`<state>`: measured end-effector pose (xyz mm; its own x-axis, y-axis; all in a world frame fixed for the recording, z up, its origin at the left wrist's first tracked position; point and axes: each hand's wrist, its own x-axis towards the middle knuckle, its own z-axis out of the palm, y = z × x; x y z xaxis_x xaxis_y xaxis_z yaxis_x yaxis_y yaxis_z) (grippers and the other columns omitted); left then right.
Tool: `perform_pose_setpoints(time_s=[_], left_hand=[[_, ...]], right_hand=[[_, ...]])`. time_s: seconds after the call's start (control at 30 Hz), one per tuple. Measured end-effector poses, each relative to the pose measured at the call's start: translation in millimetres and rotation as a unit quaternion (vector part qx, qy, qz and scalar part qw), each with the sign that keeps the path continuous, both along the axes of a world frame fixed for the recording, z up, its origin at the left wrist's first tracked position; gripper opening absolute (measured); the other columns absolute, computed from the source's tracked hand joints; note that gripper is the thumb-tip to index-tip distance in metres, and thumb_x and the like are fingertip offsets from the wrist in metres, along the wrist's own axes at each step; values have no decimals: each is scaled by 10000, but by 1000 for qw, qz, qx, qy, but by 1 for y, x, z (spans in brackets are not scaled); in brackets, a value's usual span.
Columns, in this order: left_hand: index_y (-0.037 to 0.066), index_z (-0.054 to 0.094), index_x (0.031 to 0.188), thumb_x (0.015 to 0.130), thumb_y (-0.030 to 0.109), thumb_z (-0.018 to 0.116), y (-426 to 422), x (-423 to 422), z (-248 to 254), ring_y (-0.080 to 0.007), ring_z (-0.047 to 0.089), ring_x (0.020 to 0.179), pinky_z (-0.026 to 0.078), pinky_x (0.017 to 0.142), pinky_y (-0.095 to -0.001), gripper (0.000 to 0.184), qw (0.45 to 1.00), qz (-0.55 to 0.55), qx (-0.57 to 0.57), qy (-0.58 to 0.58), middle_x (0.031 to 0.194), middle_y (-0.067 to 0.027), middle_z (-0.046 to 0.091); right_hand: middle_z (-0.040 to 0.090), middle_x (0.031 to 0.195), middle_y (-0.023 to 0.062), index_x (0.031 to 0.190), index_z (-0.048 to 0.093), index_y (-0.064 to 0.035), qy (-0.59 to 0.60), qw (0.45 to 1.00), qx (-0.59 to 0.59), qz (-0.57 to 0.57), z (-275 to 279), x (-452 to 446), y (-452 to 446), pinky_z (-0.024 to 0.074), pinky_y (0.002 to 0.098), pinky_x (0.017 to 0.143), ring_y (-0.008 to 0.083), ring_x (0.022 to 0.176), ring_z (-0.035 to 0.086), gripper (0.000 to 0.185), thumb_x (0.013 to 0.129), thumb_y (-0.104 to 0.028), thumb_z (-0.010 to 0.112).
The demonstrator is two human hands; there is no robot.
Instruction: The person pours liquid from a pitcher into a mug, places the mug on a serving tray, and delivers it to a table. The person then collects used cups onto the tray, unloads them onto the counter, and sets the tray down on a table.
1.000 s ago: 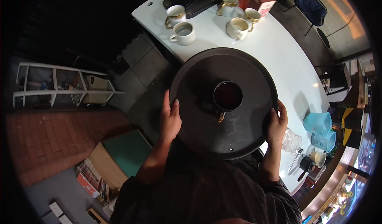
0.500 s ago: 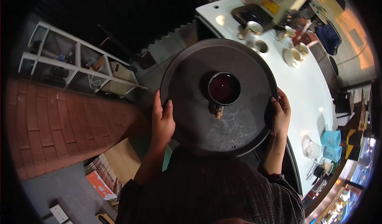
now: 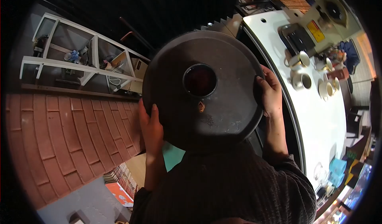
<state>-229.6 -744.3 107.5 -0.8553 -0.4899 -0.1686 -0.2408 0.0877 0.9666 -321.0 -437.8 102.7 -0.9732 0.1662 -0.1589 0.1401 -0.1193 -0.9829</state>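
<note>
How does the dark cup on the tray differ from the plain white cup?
The dark cup is nearly black; the plain white cup is pale. The dark cup sits on the handheld tray; the white cup, on the counter. The dark cup shows dark reddish liquid inside; the white cup looks greyish inside. Both have round, uncovered mouths.

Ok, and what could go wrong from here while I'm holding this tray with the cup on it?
The dark mug stands loose on the round black tray, with dark liquid in it, so a tilt might slop it or make the mug slide. Only the left hand and right hand at opposite edges support the tray, as far as I can see; if one slips, it could tip. The white counter is on your right, so a bump is possible.
</note>
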Motion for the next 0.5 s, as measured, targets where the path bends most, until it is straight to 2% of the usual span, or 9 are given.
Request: perform_pose_setpoints(time_s=[0.17,0.23,0.33,0.5], left_hand=[[-42,286,1449,1001,165,494,-32,-79,-16,-242,452,1262,346,1062,-329,535,998,25,9,51,1396,-182,439],[-34,288,1452,1001,152,494,-36,-115,-11,-229,451,1258,346,1060,-322,529,995,52,46,78,1399,-167,442],[-43,282,1453,1002,134,487,-36,-173,5,-218,453,1253,339,1066,-319,526,991,42,87,95,1393,-164,451],[-43,306,1438,996,126,494,-49,-274,1,-208,465,1235,341,1062,-318,509,991,11,89,95,1365,-151,477]], right_hand=[[617,1163,84,1277,544,13,10,998,-45,38,-1,-104,-29,449,259,917,140,1037,586,353,929,14,487],[610,1180,93,1278,546,15,8,997,-56,42,-5,-147,-34,446,265,924,145,1034,586,347,935,1,495],[609,1175,92,1268,555,23,7,999,-30,42,7,-206,-41,442,263,920,144,1040,579,341,931,3,503],[615,1132,76,1273,566,6,26,999,-45,9,6,-291,-39,452,254,897,142,1013,584,352,924,1,520]])
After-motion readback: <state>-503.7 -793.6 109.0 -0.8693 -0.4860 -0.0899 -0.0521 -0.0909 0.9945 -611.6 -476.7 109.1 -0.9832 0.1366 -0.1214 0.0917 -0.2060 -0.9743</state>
